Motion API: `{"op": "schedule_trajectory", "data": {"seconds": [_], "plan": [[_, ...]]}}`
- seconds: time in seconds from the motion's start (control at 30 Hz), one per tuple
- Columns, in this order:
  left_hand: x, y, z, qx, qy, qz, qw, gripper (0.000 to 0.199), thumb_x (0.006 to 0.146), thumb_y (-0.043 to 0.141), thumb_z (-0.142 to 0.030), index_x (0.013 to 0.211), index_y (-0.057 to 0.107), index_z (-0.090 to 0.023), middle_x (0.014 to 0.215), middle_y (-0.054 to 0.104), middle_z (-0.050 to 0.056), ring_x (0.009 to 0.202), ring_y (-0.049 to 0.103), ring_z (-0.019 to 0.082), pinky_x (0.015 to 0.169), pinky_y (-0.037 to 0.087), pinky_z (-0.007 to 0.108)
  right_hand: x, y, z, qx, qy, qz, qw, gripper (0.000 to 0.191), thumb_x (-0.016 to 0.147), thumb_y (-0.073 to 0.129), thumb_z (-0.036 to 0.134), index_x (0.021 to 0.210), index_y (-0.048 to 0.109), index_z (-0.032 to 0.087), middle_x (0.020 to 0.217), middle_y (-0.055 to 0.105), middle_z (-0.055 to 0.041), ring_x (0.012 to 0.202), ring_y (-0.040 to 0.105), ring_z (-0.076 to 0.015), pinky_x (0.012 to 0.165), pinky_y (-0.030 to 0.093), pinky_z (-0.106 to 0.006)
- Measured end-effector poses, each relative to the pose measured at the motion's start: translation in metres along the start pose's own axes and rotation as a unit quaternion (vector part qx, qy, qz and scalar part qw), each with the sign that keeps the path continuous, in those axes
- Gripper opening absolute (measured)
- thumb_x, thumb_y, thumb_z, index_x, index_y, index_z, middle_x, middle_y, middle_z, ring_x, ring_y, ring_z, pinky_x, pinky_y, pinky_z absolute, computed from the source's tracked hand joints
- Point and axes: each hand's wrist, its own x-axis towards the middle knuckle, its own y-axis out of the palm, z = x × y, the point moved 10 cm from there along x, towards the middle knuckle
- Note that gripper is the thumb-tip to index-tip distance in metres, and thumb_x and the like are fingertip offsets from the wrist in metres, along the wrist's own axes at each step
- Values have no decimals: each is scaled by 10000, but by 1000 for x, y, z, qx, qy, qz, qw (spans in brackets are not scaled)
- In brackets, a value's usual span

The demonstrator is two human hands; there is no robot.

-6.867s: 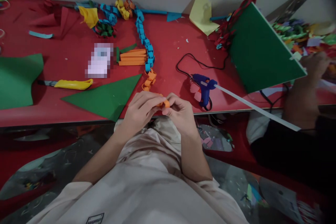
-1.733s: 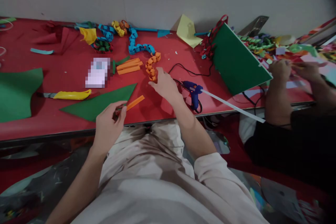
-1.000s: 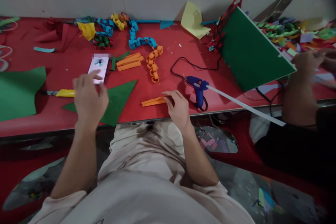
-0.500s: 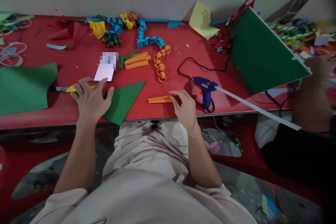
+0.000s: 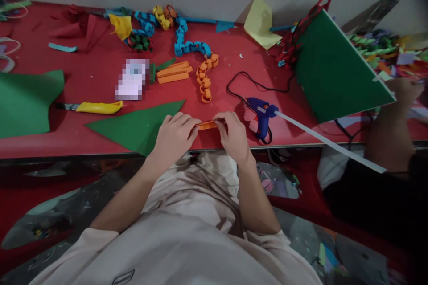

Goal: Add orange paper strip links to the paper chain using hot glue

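The fingers of both bare hands are pinched on a folded orange paper strip (image 5: 207,125), the left hand (image 5: 177,136) gripping its left end and the right hand (image 5: 232,133) its right end, so it spans the gap between them over the table (image 5: 100,55), just inside the near edge; whether it touches the surface, I cannot tell. Beside the left hand, and partly behind it, a green paper triangle (image 5: 133,127) lies with one corner at the near edge. Just beyond the right hand, close to the same edge, sits a blue glue gun (image 5: 262,113), a long white stick (image 5: 327,140) running from its back out past the edge and a black cord (image 5: 257,83) looping behind it. Farther in, an orange paper chain (image 5: 203,80) joins a blue paper chain (image 5: 192,47) that runs to the far edge. Left of the orange chain lie loose orange strips (image 5: 174,73), a blurred-out phone (image 5: 132,80) and, nearer the near edge, a yellow cutter (image 5: 99,107). Toward the right, a green board (image 5: 341,71) stands tilted, with another person's hand (image 5: 403,91) by its lower corner.
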Motion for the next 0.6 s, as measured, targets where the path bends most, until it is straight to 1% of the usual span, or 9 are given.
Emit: {"op": "schedule_trajectory", "data": {"seconds": [0.1,0.17,0.3,0.4,0.47,0.5,0.53,0.57,0.6], "plan": [[1,-1,3,-21,-7,-13,1000,199,1034,528,-207,1125,706,-211,1035,774,42,1005,666,241,808,404,398,-3,-3,-8,30,20,-20,999,159,1012,528,221,1117,647,230,1072,723,-82,1001,675,-227,894,539,-386],[-1,0,5,-31,-11,-18,999,199,1044,529,-221,1137,704,-209,1042,779,38,994,672,234,803,404,393,-4,-3,-10,40,26,-21,999,163,1006,541,218,1123,653,230,1082,733,-76,1002,689,-218,901,544,-378],[-1,6,4,-35,-23,-27,999,211,1059,511,-250,1123,709,-212,1029,780,41,979,675,231,799,414,395,-3,1,-10,49,21,-7,999,153,1008,565,246,1118,669,222,1073,743,-75,980,693,-213,896,551,-374],[-1,0,4,-35,-27,-25,999,242,1073,485,-293,1139,706,-218,1063,772,55,1005,664,238,823,441,397,-3,3,-8,55,17,11,998,135,1003,599,280,1088,690,228,1046,736,-73,961,689,-214,874,555,-372],[-5,-17,17,-28,-39,-35,998,280,1074,486,-351,1222,687,-225,1170,744,78,1098,640,257,900,466,418,-3,3,-8,55,19,14,998,124,1006,587,262,1036,704,229,1005,725,-67,941,685,-210,856,555,-365],[-9,-32,30,-16,-56,-56,997,313,1068,497,-398,1265,675,-232,1217,720,88,1154,618,272,946,468,443,-4,2,-7,56,19,10,998,132,1007,576,243,1013,707,228,986,719,-64,931,682,-207,847,553,-359],[-15,-49,50,-5,-92,-87,992,327,1076,476,-399,1269,672,-223,1233,702,99,1192,600,276,1006,456,477,-4,1,-7,56,20,5,998,142,1006,566,223,1000,708,226,973,714,-62,921,679,-204,838,551,-353],[-25,-71,73,18,-141,-137,980,336,1084,453,-390,1253,675,-203,1233,688,110,1223,583,289,1042,429,527,-3,1,-7,55,19,2,998,149,1003,560,206,994,708,224,964,710,-60,913,675,-201,831,549,-348],[-35,-87,97,55,-192,-166,966,361,1077,476,-425,1262,669,-182,1272,655,131,1284,544,323,1042,389,587,-3,1,-7,54,18,1,998,152,1000,558,195,990,707,222,956,707,-58,906,672,-199,827,547,-344]]}}
